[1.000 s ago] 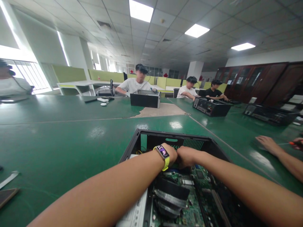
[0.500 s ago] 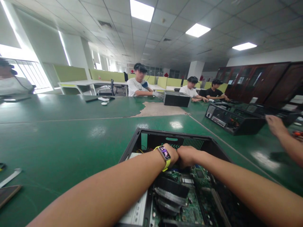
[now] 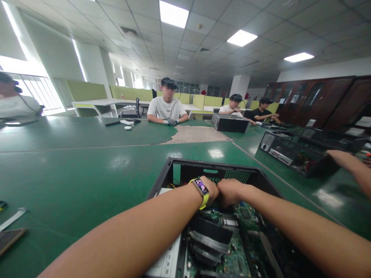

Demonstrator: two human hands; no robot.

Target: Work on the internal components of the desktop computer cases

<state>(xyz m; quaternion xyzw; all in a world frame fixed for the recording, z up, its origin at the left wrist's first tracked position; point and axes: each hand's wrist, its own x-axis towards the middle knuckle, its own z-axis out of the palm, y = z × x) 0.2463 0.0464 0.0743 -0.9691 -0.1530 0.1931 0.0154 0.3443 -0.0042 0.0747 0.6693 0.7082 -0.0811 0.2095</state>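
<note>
An opened black computer case (image 3: 188,164) lies in front of me, its inside facing up. Both hands reach in near its far wall. My left hand (image 3: 211,188), below a smartwatch with a yellow-green strap (image 3: 202,189), has its fingers curled down and out of sight. Right beside it, my right hand (image 3: 230,191) is closed too, knuckles up. Whatever they grip is hidden beneath them. Nearer to me are a CPU cooler (image 3: 210,239) with metal fins and the green motherboard (image 3: 239,253). A silvery metal drive or power unit (image 3: 166,256) runs along the left side.
The green table (image 3: 87,181) has a bare patch (image 3: 194,135) in its covering. Another opened case (image 3: 295,154) stands at right beside a co-worker's hand (image 3: 344,158). A closed case (image 3: 230,122) sits across, near seated people. A phone-like slab (image 3: 11,239) lies at left.
My hands have stayed in place. Across the table, the co-worker has let go of the closed case, which sits farther right, and has clasped hands. The opened case at right has shifted right and nearer.
</note>
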